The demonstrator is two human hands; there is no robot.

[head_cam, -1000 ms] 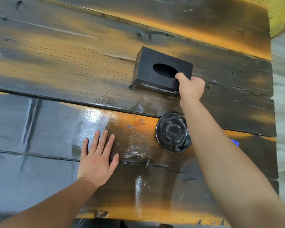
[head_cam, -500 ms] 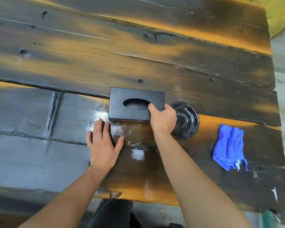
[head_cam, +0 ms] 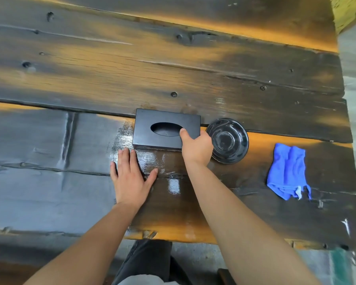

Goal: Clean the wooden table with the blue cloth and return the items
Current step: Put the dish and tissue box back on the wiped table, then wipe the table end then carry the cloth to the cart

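A black tissue box (head_cam: 152, 131) with an oval slot lies flat on the dark wooden table (head_cam: 132, 75), near its middle. My right hand (head_cam: 196, 148) grips the box's right end, thumb on top beside the slot. My left hand (head_cam: 131, 176) rests flat on the wet, shiny wood just in front of the box, fingers spread and holding nothing. A black round dish (head_cam: 229, 140) sits right of the box, partly behind my right hand. The crumpled blue cloth (head_cam: 287, 171) lies on the table further right, apart from both hands.
The table's near edge (head_cam: 173, 237) runs below my forearms, with my dark trousers (head_cam: 150, 262) under it. The right edge (head_cam: 349, 124) drops to a grey floor. A yellow surface (head_cam: 349, 11) shows at the top right corner.
My right hand has drawn the tissue box from the far plank toward me, down beside the black dish. My left hand stays flat on the table. The blue cloth has come into view.
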